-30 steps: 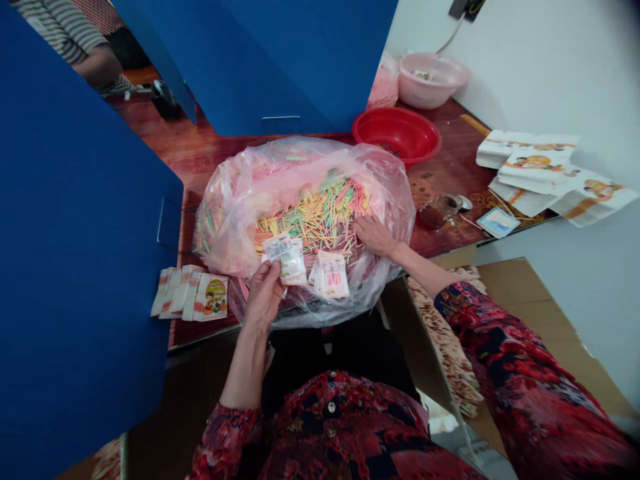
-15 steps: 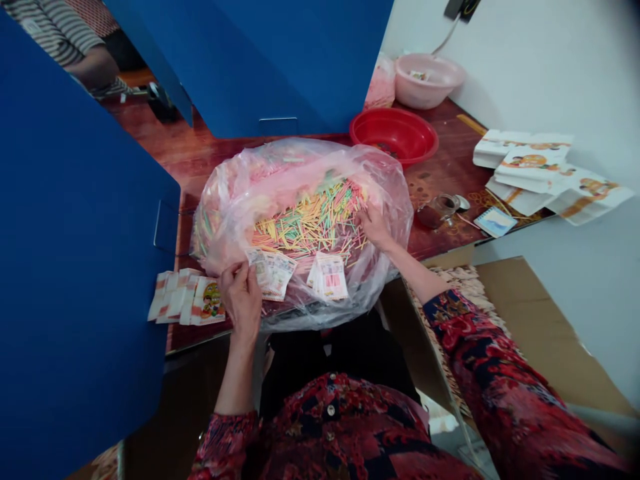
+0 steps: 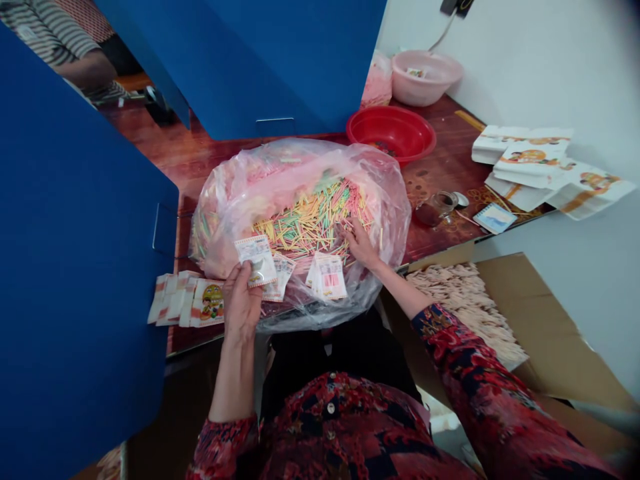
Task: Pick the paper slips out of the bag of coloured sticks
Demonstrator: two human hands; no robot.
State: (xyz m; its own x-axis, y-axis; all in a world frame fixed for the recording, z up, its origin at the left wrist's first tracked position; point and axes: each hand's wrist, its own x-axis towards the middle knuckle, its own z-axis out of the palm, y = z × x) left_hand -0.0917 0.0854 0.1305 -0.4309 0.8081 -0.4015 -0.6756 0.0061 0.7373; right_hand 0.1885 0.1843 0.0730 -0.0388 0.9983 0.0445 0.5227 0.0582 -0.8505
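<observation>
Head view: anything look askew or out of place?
Yes, mildly: the white printed packs on the right lie fanned at uneven angles, and the outermost seems to jut past the edge of the table, unlike a squared-up stack.

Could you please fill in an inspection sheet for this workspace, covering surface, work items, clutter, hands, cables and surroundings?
Surface: red-brown table, partly covered.
Work items: open plastic bag of thin coloured sticks; loose packets at its near edge; overlapping packets at left.
Clutter: red bowl, pale pink bowl, glass jar, white paper bags.
Left hand: holds a small packet.
Right hand: at the sticks; grip unclear.
Cables: pale cable on the wall above the pale pink bowl.
Surroundings: blue panels, open cardboard box, another person's striped sleeve.
</observation>
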